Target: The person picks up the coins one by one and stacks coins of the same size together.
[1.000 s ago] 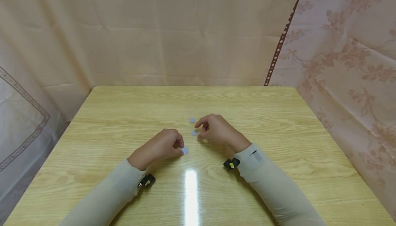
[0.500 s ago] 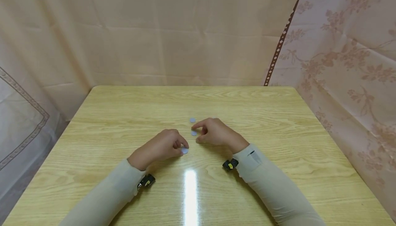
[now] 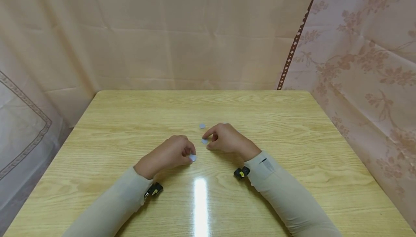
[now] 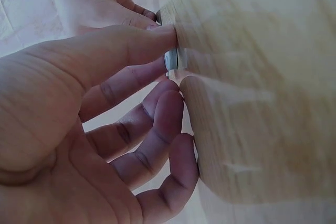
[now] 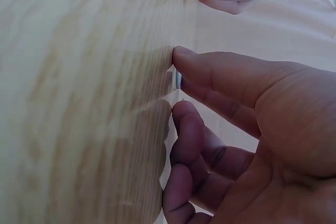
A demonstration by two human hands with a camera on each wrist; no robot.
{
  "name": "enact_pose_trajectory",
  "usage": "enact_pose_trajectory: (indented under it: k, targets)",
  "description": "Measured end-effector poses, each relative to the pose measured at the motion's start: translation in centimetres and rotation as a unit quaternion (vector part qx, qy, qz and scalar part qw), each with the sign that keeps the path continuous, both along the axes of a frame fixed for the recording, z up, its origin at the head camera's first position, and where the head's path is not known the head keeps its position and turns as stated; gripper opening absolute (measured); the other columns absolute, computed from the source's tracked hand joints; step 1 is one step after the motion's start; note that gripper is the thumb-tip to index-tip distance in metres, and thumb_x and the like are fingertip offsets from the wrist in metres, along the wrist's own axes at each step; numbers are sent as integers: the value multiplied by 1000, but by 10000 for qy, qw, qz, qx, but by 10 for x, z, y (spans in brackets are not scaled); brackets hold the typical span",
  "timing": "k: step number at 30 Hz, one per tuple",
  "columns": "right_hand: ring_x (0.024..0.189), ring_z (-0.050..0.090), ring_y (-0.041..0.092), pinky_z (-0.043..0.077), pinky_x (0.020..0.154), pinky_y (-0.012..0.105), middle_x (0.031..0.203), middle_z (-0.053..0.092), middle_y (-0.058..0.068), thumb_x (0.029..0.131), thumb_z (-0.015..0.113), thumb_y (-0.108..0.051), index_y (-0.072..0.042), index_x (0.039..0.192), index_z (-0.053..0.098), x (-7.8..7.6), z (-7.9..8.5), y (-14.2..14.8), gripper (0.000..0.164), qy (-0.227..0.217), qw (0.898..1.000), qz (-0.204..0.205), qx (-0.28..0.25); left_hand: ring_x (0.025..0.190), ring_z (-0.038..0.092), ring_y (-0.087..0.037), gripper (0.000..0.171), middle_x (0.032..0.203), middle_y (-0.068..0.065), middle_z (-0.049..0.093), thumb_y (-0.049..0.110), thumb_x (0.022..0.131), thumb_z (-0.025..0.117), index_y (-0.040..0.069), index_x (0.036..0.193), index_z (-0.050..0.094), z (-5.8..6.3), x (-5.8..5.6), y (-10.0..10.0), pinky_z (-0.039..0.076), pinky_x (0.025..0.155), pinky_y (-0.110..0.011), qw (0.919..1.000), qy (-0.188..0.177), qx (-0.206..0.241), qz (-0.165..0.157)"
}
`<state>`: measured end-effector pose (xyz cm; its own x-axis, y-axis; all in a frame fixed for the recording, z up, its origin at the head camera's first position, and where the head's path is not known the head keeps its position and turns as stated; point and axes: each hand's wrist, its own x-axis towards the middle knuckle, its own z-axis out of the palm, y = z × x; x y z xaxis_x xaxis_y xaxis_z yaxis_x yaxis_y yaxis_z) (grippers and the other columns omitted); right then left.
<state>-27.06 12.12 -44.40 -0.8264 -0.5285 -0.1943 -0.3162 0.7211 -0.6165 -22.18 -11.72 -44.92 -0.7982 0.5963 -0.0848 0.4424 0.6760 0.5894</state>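
Observation:
Small, flat white discs lie in a loose column at the middle of the wooden table. My left hand [image 3: 170, 154] has thumb and index finger at the edges of the nearest disc [image 3: 193, 158], pinching it low at the tabletop. My right hand [image 3: 229, 141] arches over the table, its thumb and index finger curled around the middle disc [image 3: 204, 141]. That index fingertip meets the disc's far edge. In the right wrist view, the disc [image 5: 178, 80] shows edge-on just below the thumb. A third disc [image 3: 202, 126] lies farther back, apart from both hands.
The wooden table [image 3: 146, 110] has rounded far corners and a bright light reflection near its front. Beige curtain [image 3: 195, 35] hangs behind it, with patterned cloth [image 3: 367, 67] on the right. Black wrist cameras sit under both sleeves.
My right hand has shifted slightly left and nearer, and the middle disc has slid a little toward me. My left index finger reached across the near disc, then drew back; that disc moved slightly left.

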Motion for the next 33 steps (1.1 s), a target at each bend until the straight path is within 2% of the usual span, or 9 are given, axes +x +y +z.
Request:
enact_pose_trajectory:
  k: [10, 22, 28, 33]
  targets:
    - [58, 50, 10, 42, 56, 25, 76, 68, -1, 90, 82, -18, -17, 105, 80, -1, -1, -2, 15, 47, 9999, -87, -107, 84, 63, -13, 6, 89, 5, 70, 12, 86, 83, 15, 86, 78, 0, -4, -1, 55, 77, -33, 9999, 18, -77, 153]
    - [66, 56, 12, 48, 61, 27, 76, 68, -5, 88, 83, -18, -15, 97, 81, 0, -1, -6, 9, 295, 9995, -70, -64, 78, 56, -14, 5, 83, 7, 67, 12, 86, 82, 14, 84, 78, 4, -6, -8, 51, 72, -31, 9991, 55, -135, 389]
    - [69, 57, 12, 49, 64, 28, 78, 68, -7, 88, 84, -19, -16, 96, 81, 4, 1, -10, 8, 472, 9986, -146, 183, 79, 58, -13, 4, 85, 6, 69, 12, 87, 82, 13, 85, 78, 5, -6, -11, 52, 74, -32, 9989, 112, -160, 422]
    - [81, 62, 12, 53, 74, 30, 91, 72, -9, 89, 83, -22, -20, 95, 81, 7, 2, -12, 6, 663, 9964, -205, 486, 82, 60, -13, 4, 89, 4, 70, 12, 86, 82, 13, 87, 78, 6, -6, -12, 54, 77, -33, 9986, 80, -225, 476]
